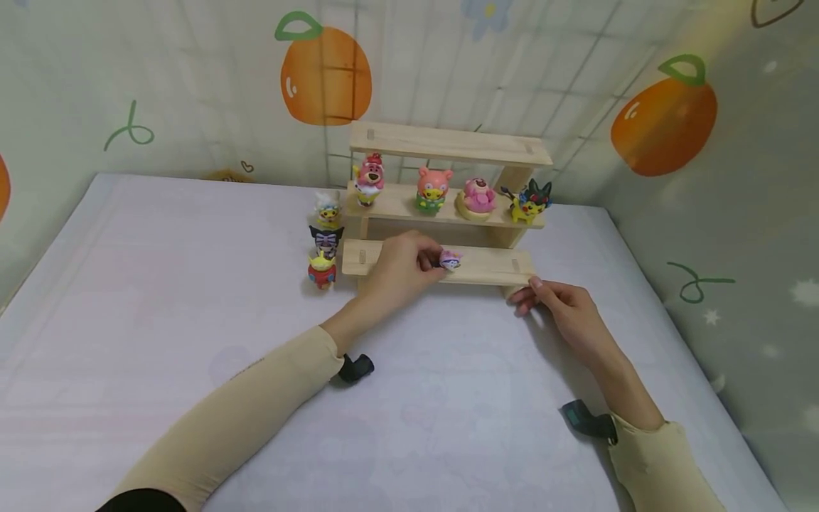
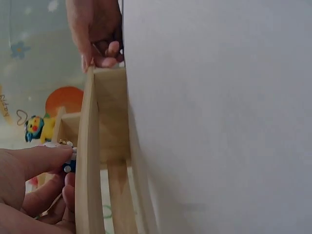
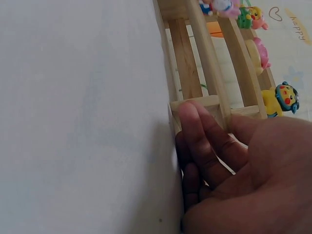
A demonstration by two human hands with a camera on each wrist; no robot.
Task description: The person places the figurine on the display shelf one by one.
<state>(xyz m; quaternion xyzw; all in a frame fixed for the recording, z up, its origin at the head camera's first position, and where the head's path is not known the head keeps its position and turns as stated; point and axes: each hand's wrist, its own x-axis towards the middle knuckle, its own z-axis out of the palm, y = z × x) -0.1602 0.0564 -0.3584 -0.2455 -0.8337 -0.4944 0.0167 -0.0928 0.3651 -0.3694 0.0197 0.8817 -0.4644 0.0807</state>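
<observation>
A three-tier wooden display shelf [image 1: 441, 146] stands at the back of the table. My left hand [image 1: 403, 263] pinches a small pink-and-white figurine [image 1: 451, 260] at the middle of its lowest board. In the left wrist view, the thumb and fingers cover most of the figurine, and a blue lower part [image 2: 69, 166] shows. With the thumb on the edge and the fingers beneath, my right hand [image 1: 569, 309] holds the right end of that lowest board [image 1: 489, 267]. The right wrist view shows its fingertips against the wooden side support [image 3: 207, 101].
On the middle tier stand a red-hatted pink bear figurine [image 1: 370, 179], a pink-hooded one [image 1: 433, 190], a lying pink bear [image 1: 478, 199] and a dark-hooded yellow figurine [image 1: 531, 202]. Several figurines, including a three-eyed green-headed one [image 1: 322, 272], line the shelf's left side. Behind hangs a patterned curtain [image 1: 211, 85].
</observation>
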